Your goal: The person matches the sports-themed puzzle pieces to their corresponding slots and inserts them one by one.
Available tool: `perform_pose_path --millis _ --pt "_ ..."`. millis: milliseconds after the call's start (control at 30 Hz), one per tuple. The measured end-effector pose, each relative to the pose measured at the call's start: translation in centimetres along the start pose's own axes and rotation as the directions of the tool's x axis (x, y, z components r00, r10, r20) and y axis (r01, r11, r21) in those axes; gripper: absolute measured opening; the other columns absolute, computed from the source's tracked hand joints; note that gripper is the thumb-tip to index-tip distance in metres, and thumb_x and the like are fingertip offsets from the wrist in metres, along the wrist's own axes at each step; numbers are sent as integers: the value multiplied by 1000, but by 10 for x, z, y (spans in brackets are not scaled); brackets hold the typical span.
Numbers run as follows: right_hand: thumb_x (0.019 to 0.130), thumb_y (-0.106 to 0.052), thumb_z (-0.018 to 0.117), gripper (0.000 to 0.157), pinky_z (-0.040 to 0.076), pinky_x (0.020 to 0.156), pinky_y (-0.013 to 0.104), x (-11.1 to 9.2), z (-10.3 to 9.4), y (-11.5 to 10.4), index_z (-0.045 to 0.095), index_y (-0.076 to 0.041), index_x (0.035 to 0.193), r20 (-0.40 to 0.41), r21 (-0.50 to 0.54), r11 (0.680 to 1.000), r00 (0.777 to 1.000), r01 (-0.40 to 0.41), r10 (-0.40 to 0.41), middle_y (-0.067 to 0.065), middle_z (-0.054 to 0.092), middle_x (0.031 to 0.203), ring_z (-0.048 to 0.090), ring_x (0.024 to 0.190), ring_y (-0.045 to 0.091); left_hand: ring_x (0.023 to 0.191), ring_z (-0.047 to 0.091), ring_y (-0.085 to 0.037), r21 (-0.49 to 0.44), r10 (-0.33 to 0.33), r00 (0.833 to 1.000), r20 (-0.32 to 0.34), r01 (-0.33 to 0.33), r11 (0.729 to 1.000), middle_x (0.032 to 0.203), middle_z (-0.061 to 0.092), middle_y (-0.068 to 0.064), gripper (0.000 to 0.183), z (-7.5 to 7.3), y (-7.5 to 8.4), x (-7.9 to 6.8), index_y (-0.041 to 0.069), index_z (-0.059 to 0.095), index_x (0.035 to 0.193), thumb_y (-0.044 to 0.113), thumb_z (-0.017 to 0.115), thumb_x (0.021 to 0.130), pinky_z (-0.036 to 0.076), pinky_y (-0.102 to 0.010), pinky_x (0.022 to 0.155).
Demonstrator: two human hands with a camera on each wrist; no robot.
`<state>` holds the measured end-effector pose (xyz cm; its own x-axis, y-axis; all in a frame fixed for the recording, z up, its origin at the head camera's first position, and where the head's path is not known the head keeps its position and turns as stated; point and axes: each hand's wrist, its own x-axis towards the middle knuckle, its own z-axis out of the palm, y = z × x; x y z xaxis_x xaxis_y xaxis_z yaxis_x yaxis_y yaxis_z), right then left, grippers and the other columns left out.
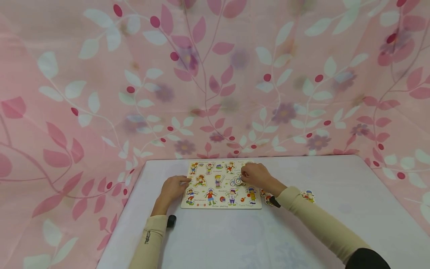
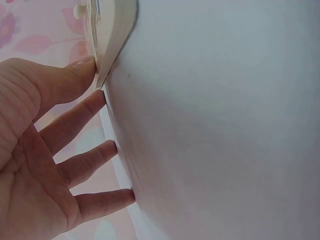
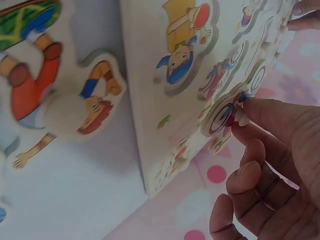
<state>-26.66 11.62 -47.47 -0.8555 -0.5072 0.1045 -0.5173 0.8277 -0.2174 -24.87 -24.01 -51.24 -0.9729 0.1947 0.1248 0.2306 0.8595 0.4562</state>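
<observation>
A wooden peg puzzle board (image 1: 205, 204) with pictures of children at sports lies on the white table. My left hand (image 1: 173, 188) is at its left edge; in the left wrist view the thumb (image 2: 75, 80) touches the board's edge and the other fingers reach straight to the tabletop. With thumb and forefinger my right hand (image 1: 256, 175) pinches a bicycle puzzle piece (image 3: 220, 117) by its small knob, close over the board's right part. Its other fingers are curled. Several pieces, such as the roller skater (image 1: 210, 196), sit in the board.
Loose puzzle pieces lie right of the board, one partly hidden by the right wrist and another piece (image 1: 308, 196) beyond the forearm. A pink floral cloth (image 1: 215, 93) hangs behind the table (image 1: 215, 239). Dark wrist cameras sit at both wrists.
</observation>
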Motion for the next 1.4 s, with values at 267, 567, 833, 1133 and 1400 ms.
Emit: perform_pose_path --millis 267,567,833,1133,1400 --pt "90 -27 74 15 38 58 27 11 9 -8 67 -16 82 57 -31 999 998 -7 9 -7 51 73 46 66 10 115 61 -35 6 -3 1000 13 2 1000 119 69 -10 22 1 0 0 12 78 110 14 72 89 45 -51 97" --pt "89 -29 74 16 39 60 27 18 17 -12 68 -15 84 106 -30 999 993 -41 44 -5 50 70 46 67 13 116 60 -34 -7 -18 1000 12 18 1000 119 69 -9 22 2 -2 1 12 78 110 14 73 88 45 -50 98" --pt "90 -29 74 17 40 60 28 22 20 -10 68 -15 82 119 -30 998 991 -61 64 -5 51 70 47 67 14 116 60 -34 4 -15 1000 15 15 1000 120 69 -9 22 3 -3 2 12 77 111 14 72 89 45 -50 99" --pt "91 -29 72 16 40 61 30 22 20 -9 68 -15 84 136 -6 997 988 -72 72 -5 53 73 48 69 14 117 60 -35 3 -28 999 17 28 1000 120 69 -10 22 2 -2 1 12 77 111 14 71 90 45 -51 98" --pt "90 -28 74 13 42 58 30 13 1 -5 70 -15 90 104 72 996 994 -44 36 -5 56 76 49 70 13 116 61 -34 7 -13 1000 10 13 1000 119 69 -9 22 0 -1 1 12 77 110 13 72 89 46 -51 97"
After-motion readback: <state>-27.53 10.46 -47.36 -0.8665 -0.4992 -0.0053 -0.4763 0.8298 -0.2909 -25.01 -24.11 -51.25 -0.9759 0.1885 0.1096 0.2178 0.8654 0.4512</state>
